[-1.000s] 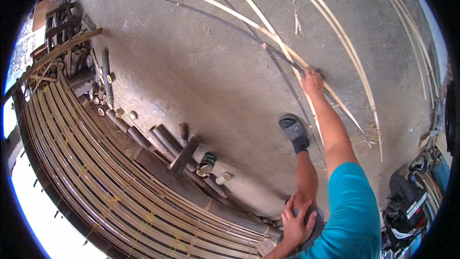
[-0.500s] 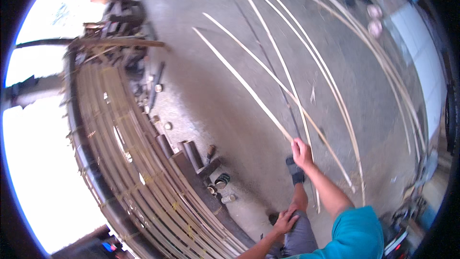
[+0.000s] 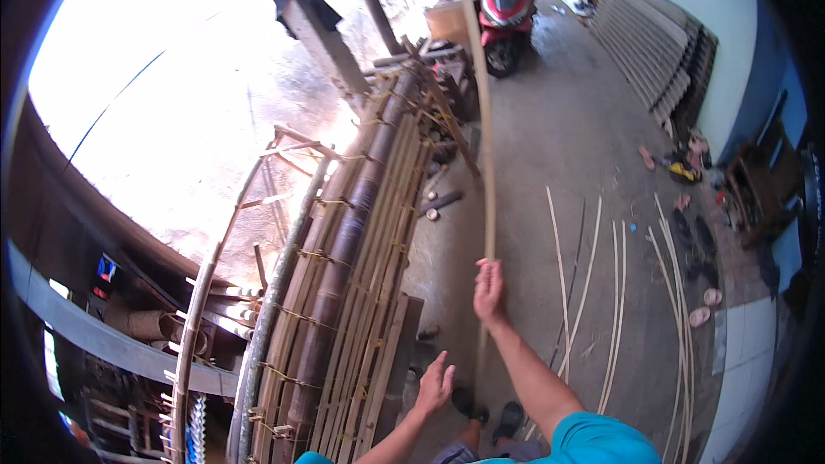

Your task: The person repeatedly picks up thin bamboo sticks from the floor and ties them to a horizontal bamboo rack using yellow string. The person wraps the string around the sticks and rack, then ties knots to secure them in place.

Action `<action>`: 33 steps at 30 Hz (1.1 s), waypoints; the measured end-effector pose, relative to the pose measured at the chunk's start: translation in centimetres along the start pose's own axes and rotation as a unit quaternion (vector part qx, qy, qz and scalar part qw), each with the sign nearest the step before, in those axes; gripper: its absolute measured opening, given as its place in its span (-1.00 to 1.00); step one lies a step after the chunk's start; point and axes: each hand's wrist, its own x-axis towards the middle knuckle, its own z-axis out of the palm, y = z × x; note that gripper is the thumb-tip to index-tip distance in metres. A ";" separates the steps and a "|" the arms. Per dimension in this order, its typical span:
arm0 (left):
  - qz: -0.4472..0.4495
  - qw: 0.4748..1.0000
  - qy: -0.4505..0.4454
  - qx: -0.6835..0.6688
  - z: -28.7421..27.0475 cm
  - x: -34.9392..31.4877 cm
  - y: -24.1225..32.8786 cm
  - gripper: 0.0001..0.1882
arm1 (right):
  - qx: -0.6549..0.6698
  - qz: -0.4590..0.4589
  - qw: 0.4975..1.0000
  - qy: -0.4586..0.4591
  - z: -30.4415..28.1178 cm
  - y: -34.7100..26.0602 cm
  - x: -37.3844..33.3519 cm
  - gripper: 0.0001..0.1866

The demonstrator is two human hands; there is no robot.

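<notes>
My right hand [image 3: 491, 294] is closed around a long, pale bamboo strip [image 3: 485, 133]. The strip stands raised before me, its far end running past the top of the view and its lower part hanging below the hand. My left hand [image 3: 436, 385] is free, fingers apart, held over the near edge of a bench of bamboo poles [image 3: 345, 326] lashed with yellow ties. Several more thin strips [image 3: 617, 309] lie on the concrete floor to the right of my right hand, with a dark strip [image 3: 577, 266] among them.
A red motorbike [image 3: 505, 13] stands at the far end. Corrugated sheets [image 3: 644, 39] lean on the right wall. Sandals [image 3: 700, 232] lie along the right side. A thick concrete post [image 3: 311, 21] rises beyond the bench. Short cut bamboo pieces [image 3: 432, 215] lie beside the bench.
The view has swung up and left. My right hand has lifted the strip from low over the floor to a steep angle. My left hand has come off my knee.
</notes>
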 end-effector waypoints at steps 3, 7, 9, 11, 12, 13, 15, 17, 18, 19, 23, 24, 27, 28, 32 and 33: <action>-0.094 0.984 0.065 -0.134 -7.6 0.2 2.4 -0.56 | 0.298 0.194 0.924 -0.138 10.2 -6.3 -2.9 -0.78; -0.278 0.936 0.152 -0.155 -16.4 -7.7 -2.6 -0.61 | 0.381 0.258 0.856 -0.237 19.7 -12.5 -9.0 -0.77; -0.339 0.905 0.233 -0.107 -22.4 -11.4 -2.4 -0.63 | 0.366 0.246 0.855 -0.274 23.6 -12.9 -13.5 -0.77; -0.331 0.881 0.334 0.050 -25.7 -16.7 -6.8 -0.53 | 0.383 0.254 0.822 -0.337 26.7 -13.5 -18.1 -0.76; -0.395 0.861 0.320 0.017 -28.1 -20.1 -10.8 -0.53 | 0.389 0.284 0.787 -0.386 27.9 -12.6 -20.2 -0.76; -0.426 0.842 0.328 0.044 -31.5 -18.3 -5.2 -0.53 | 0.358 0.332 0.772 -0.406 28.8 -12.6 -21.2 -0.76; -0.451 0.818 0.335 0.124 -33.6 -20.3 -6.2 -0.53 | 0.298 0.424 0.732 -0.442 30.5 -13.1 -23.2 -0.75; -0.511 0.784 0.273 0.221 -35.9 -20.4 -6.3 -0.51 | 0.221 0.463 0.695 -0.504 31.7 -12.2 -23.5 -0.72; -0.540 0.761 0.241 0.267 -36.9 -20.3 -6.1 -0.50 | 0.182 0.475 0.666 -0.546 32.6 -10.9 -23.5 -0.71; -0.536 0.748 0.247 0.302 -37.3 -20.3 -6.7 -0.55 | 0.140 0.481 0.638 -0.585 32.9 -10.2 -22.7 -0.71; -0.552 0.745 0.275 0.255 -37.8 -21.4 -12.8 -0.62 | 0.057 0.416 0.536 -0.732 31.2 -6.6 -16.2 -0.64; -0.557 0.729 0.269 0.291 -37.2 -19.7 -13.7 -0.64 | 0.045 0.406 0.557 -0.723 30.1 -4.6 -13.6 -0.64; -0.542 0.668 0.324 0.393 -35.5 -16.2 -15.2 -0.73 | -0.005 0.393 0.598 -0.699 26.8 1.5 -6.7 -0.67; -0.520 0.673 0.360 0.383 -34.9 -12.4 -14.9 -0.74 | -0.015 0.402 0.625 -0.669 24.8 3.0 -3.6 -0.67; -0.318 0.771 0.482 0.269 -32.0 6.2 -13.7 -0.71 | -0.044 0.454 0.704 -0.544 17.3 7.5 8.8 -0.70; -0.282 0.783 0.498 0.244 -30.7 12.1 -13.0 -0.68 | -0.055 0.442 0.717 -0.536 16.1 8.4 12.1 -0.70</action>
